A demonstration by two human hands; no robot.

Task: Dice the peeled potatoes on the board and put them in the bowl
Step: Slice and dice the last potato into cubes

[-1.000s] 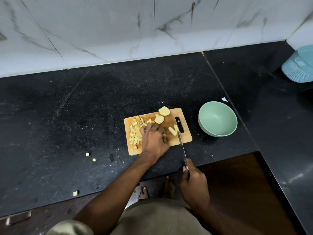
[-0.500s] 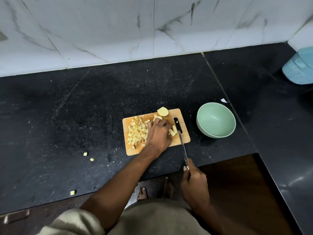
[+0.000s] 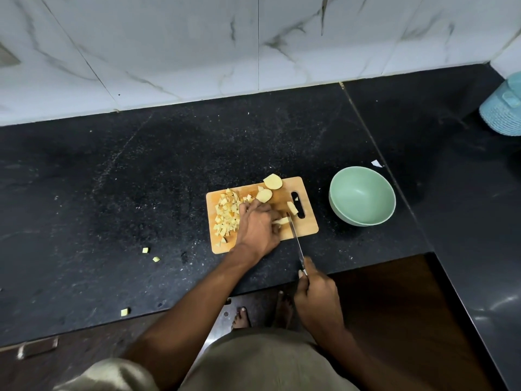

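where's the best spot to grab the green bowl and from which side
Judging by its pose, take the green bowl by its rim, from above on the right side. It stands upright, open and apparently empty, so fingers can hook over the edge; the cutting board and knife crowd its left.

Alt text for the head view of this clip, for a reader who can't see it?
Seen from above, a person's left hand steadies a potato piece on a wooden cutting board while the right hand holds a knife against it. A pile of diced potato lies on the board's left side, and an empty green bowl stands to its right on the black counter.
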